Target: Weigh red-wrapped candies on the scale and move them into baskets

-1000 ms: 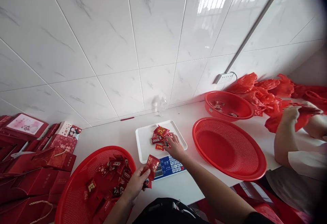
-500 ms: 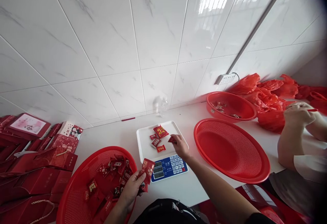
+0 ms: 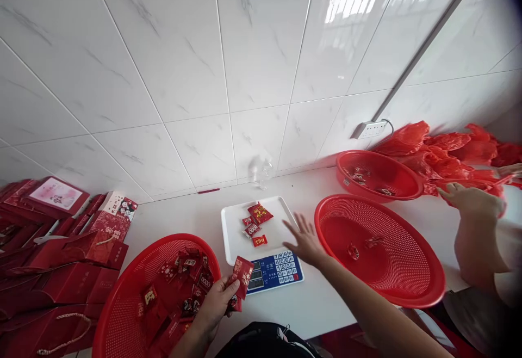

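Observation:
My left hand [image 3: 219,299] is closed on a few red candy packets [image 3: 243,276], one with gold print, beside the near-left basket. My right hand [image 3: 305,242] is open, fingers spread, palm down, between the scale and the large right basket. The white weighing tray [image 3: 229,245] holds several red wrapped candies [image 3: 260,241] and a larger red packet [image 3: 260,213]. Below the tray is the scale's blue keypad panel [image 3: 269,266]. Two small candies [image 3: 353,251], slightly blurred, show inside the large red right basket [image 3: 432,287].
The near-left red basket [image 3: 106,320] holds many red packets. Red gift boxes [image 3: 61,287] stack at far left. Behind are a smaller red basin [image 3: 411,192], red plastic bags [image 3: 444,151] and a power strip [image 3: 369,129]. A co-worker's arm [image 3: 475,227] reaches in at right.
My right hand has let go of a small red candy and moved right, its fingers now spread. Two candies now show in the large right basket. The co-worker's hands have moved apart.

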`<state>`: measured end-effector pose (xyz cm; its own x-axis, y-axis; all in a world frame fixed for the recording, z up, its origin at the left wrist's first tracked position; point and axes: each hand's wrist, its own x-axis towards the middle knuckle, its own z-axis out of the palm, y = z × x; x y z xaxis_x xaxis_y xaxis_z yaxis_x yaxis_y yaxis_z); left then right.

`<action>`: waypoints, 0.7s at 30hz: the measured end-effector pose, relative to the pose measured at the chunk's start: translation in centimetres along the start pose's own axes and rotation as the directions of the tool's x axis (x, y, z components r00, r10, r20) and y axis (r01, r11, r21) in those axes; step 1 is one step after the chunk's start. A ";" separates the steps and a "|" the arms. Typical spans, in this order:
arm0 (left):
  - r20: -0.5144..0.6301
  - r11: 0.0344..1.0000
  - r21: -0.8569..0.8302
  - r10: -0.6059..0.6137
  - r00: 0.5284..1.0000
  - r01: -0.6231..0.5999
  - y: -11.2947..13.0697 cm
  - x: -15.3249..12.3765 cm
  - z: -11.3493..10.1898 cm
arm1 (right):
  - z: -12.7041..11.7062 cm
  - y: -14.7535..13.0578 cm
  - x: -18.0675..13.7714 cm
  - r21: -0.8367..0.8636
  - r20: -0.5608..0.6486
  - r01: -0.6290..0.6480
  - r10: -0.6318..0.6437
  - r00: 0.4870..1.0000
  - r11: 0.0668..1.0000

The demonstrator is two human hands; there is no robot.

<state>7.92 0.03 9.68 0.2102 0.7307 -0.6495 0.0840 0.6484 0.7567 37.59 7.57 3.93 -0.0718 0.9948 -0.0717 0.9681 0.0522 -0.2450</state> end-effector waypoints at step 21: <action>-0.188 0.986 -0.159 0.018 0.982 -0.049 -2.5 -1.1 -1.7 | 2.9 -8.8 10.0 0.290 -0.086 0.345 -0.335 0.938 0.893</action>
<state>5.79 -1.99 8.34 0.0246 0.7696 -0.6381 -0.0823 0.6377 0.7659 27.66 16.85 2.56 -0.3710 0.9234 0.0980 0.7700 0.3649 -0.5234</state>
